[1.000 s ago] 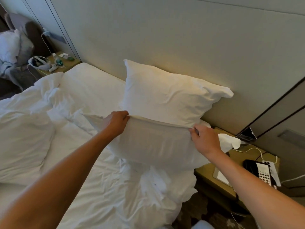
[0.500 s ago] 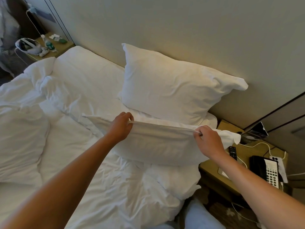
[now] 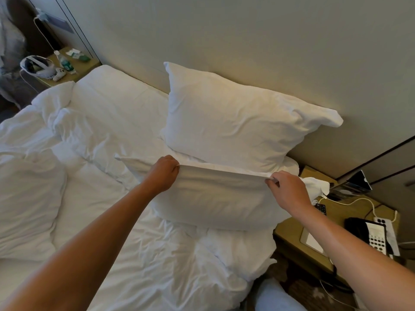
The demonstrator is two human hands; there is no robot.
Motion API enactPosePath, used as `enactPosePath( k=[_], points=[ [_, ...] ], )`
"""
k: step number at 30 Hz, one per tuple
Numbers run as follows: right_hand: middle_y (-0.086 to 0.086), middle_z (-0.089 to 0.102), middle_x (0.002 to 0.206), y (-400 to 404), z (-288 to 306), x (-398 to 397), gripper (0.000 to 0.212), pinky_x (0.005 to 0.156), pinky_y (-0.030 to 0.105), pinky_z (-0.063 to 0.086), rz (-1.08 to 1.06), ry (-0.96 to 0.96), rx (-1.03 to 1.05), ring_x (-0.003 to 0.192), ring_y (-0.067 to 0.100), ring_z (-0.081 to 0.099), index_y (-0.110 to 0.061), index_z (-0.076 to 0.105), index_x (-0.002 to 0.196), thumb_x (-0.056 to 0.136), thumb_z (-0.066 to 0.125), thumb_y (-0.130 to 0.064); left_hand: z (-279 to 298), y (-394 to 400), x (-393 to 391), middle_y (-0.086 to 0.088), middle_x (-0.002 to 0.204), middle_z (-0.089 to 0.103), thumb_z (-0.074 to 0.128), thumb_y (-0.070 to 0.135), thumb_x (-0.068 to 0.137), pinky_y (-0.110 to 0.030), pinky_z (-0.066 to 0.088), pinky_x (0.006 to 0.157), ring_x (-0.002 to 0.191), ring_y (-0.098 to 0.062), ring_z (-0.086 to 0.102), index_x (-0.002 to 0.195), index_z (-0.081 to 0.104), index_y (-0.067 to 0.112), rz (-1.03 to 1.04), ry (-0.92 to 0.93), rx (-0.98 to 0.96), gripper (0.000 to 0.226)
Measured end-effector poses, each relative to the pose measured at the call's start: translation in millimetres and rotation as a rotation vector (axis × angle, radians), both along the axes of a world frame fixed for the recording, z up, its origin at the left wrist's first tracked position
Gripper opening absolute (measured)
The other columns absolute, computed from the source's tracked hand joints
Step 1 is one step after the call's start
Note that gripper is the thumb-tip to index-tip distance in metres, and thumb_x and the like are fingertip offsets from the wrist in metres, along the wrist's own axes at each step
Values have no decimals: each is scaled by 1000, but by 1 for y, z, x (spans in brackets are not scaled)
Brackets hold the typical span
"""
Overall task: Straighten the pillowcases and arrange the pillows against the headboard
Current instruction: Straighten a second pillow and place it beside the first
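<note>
At the near edge of the bed [image 3: 157, 254], the left hand [image 3: 162, 173] and right hand [image 3: 286, 191] each pinch the front pillow [image 3: 215, 203] by its top hem, now lowered from its earlier raised position. Behind it, the rear pillow [image 3: 235, 122] leans against the headboard [image 3: 247, 52]; seating the front pillow likely follows.

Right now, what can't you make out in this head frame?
- Lower part of the upright pillow: hidden behind the held pillow.
- Fingertips of left hand and right hand: curled into the pillowcase hem.
- Phone keypad labels: too small.
</note>
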State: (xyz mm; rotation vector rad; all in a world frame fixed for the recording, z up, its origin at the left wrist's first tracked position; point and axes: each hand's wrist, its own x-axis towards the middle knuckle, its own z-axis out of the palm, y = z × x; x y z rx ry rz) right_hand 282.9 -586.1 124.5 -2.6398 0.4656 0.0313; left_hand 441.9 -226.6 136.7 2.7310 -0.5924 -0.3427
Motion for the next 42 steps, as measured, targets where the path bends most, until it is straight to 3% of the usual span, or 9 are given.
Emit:
enactPosePath(
  k=[3, 8, 15, 24, 28, 29, 32, 34, 42],
  points=[
    [-3, 68, 75, 0, 1, 0, 29, 64, 34, 53, -16, -28, 25, 69, 16, 60, -20, 70, 83, 104, 59, -37, 0, 0, 4, -9, 86, 67, 43, 19, 104, -37, 49, 71, 80, -30, 62, 93, 67, 10, 72, 12, -38, 28],
    [-11, 63, 69, 6, 4, 1, 32, 56, 25, 39, -22, -51, 50, 65, 11, 57, -27, 66, 78, 105, 55, -40, 7, 0, 18, -7, 76, 66, 42, 24, 105, -34, 44, 62, 71, -29, 61, 91, 62, 17, 130, -48, -55, 26],
    [-5, 65, 66, 7, 28, 11, 35, 56, 31, 43, -54, -169, 79, 61, 15, 58, -21, 67, 75, 105, 57, -36, 39, -14, 56, 0, 76, 62, 45, 22, 103, -32, 41, 63, 71, -26, 60, 91, 66, 20, 112, -125, -109, 24],
    [-5, 72, 75, 5, 36, 53, 32, 70, 34, 53, -123, -175, 224, 73, 16, 67, -24, 72, 80, 104, 58, -38, 63, -40, 126, -6, 98, 74, 40, 28, 105, -32, 46, 67, 85, -29, 67, 105, 72, 23, 61, -296, 8, 32],
    [1, 74, 83, 5, 7, 79, 28, 71, 36, 52, -110, -54, 209, 81, 24, 68, -22, 76, 87, 105, 56, -31, 30, -48, 129, -13, 108, 66, 42, 25, 104, -40, 50, 73, 107, -34, 62, 111, 69, 16, 143, -183, 25, 29],
    [3, 75, 93, 4, 0, 81, 27, 74, 36, 52, -103, -31, 191, 88, 26, 68, -19, 78, 97, 106, 54, -28, 17, -50, 122, -16, 124, 62, 47, 26, 103, -46, 52, 84, 122, -36, 56, 122, 65, 16, 177, -115, 23, 28],
    [5, 69, 119, 3, -10, 88, 26, 89, 39, 54, -82, -7, 84, 105, 29, 67, -19, 74, 120, 105, 53, -26, -19, -53, 94, -18, 165, 25, 57, 38, 100, -53, 38, 114, 152, -36, 24, 157, 32, 20, 230, 99, 66, 65],
    [3, 63, 130, 4, -11, 94, 28, 94, 42, 52, -52, -19, 22, 111, 29, 64, -20, 68, 126, 102, 58, -28, -36, -56, 78, -17, 168, 17, 59, 43, 98, -51, 34, 117, 152, -36, 25, 161, 22, 24, 240, 188, 70, 75],
    [5, 53, 142, 14, -15, 155, 57, 101, 43, 50, 247, 25, 9, 129, 29, 52, -19, 49, 147, 96, 66, -39, -68, -69, 45, -11, 167, 23, 58, 48, 97, -47, 38, 116, 146, -33, 38, 161, 22, 27, 347, 404, 41, 76]
  ],
)
